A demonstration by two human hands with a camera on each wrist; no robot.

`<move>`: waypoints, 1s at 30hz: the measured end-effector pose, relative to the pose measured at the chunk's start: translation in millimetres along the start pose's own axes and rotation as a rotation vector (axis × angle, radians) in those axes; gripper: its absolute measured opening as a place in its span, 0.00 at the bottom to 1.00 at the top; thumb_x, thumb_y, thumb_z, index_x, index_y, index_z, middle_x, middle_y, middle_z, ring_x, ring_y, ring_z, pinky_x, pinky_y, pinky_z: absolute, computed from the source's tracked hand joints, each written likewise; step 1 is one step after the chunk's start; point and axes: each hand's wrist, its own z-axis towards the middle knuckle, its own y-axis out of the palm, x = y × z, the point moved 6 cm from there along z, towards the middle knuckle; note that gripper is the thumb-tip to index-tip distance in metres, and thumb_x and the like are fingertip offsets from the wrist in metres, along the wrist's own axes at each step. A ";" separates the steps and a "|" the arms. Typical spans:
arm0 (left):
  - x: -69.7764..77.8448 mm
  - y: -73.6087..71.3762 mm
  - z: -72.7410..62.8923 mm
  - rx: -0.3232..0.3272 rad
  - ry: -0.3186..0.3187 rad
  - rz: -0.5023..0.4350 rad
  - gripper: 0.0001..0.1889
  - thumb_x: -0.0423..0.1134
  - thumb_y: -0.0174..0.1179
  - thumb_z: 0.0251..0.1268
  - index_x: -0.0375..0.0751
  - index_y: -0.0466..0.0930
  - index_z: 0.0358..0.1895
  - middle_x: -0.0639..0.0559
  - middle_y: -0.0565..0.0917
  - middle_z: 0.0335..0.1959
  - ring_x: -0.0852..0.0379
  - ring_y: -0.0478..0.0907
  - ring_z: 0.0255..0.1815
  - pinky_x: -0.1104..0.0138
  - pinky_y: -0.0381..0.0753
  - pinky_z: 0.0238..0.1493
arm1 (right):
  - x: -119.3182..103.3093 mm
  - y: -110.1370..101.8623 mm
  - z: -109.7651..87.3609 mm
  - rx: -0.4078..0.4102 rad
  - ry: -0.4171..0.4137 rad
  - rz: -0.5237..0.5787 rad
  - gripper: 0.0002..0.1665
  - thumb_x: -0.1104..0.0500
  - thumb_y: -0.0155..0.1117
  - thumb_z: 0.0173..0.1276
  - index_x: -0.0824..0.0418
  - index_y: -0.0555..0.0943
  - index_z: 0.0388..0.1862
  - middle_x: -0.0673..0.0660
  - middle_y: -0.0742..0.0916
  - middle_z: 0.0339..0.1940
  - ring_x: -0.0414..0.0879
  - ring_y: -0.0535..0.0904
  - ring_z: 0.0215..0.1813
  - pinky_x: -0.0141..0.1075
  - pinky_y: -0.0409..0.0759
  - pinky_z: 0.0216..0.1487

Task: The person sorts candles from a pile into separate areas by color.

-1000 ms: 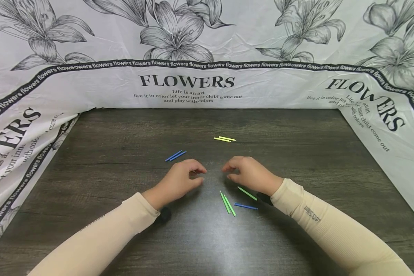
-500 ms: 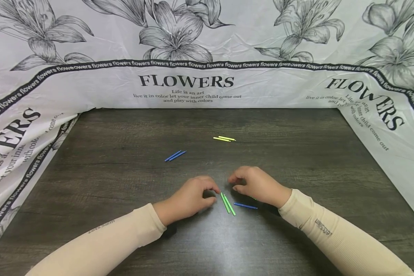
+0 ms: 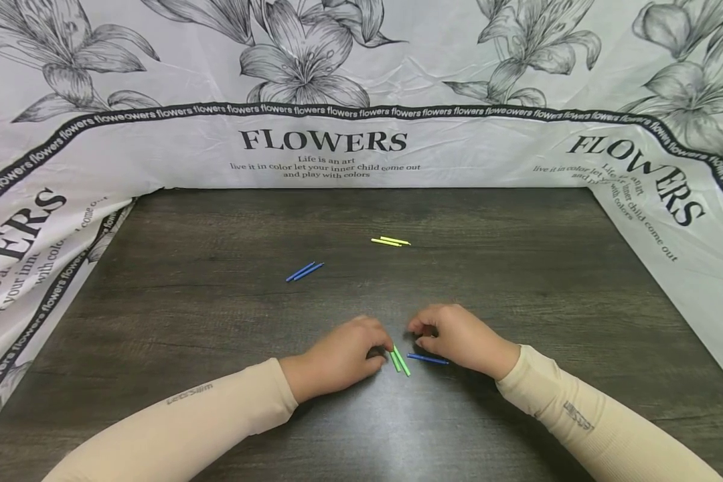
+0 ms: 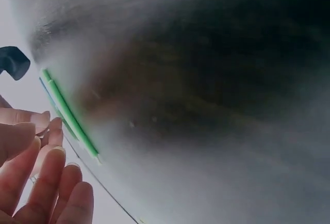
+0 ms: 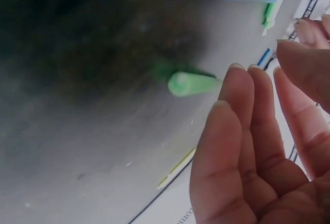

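In the head view my left hand (image 3: 346, 355) is low over the table, loosely curved, fingertips right at the far ends of two thin green candles (image 3: 403, 363). The left wrist view shows the near green candle (image 4: 72, 113) beside those fingers, with nothing gripped. My right hand (image 3: 466, 338) hovers to the right, fingers bent and thumb apart, holding nothing. A single blue candle (image 3: 428, 359) lies just below its fingers. A third green candle (image 5: 191, 83), hidden by this hand in the head view, appears under its fingertips in the right wrist view.
Two blue candles (image 3: 308, 272) lie together farther back on the left. Two yellow candles (image 3: 395, 240) lie near the back middle of the dark wood table (image 3: 518, 248). White flower-printed cloth (image 3: 476, 161) borders the table at the back and sides.
My left hand has moved right and toward me, reaching the green candle pair. My right hand has come toward me and slightly right, covering the third green candle. The candles have not visibly moved.
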 end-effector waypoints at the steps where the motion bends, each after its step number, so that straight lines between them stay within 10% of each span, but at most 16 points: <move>1: 0.8 0.6 0.4 -0.009 0.005 0.007 0.07 0.30 0.63 0.58 0.40 0.85 0.40 0.53 0.83 0.39 0.55 0.77 0.45 0.64 0.76 0.50 | 0.4 0.1 -1.4 -0.005 0.003 0.001 0.11 0.67 0.68 0.60 0.57 0.85 0.41 0.48 0.86 0.37 0.36 0.79 0.37 0.33 0.78 0.38; 30: -12.0 1.8 26.1 -0.114 0.027 0.068 0.08 0.28 0.67 0.53 0.40 0.86 0.38 0.51 0.84 0.39 0.53 0.77 0.44 0.64 0.76 0.49 | -4.2 -1.1 -24.2 -0.008 -0.006 -0.062 0.10 0.70 0.72 0.53 0.58 0.86 0.33 0.44 0.83 0.30 0.31 0.77 0.31 0.27 0.76 0.31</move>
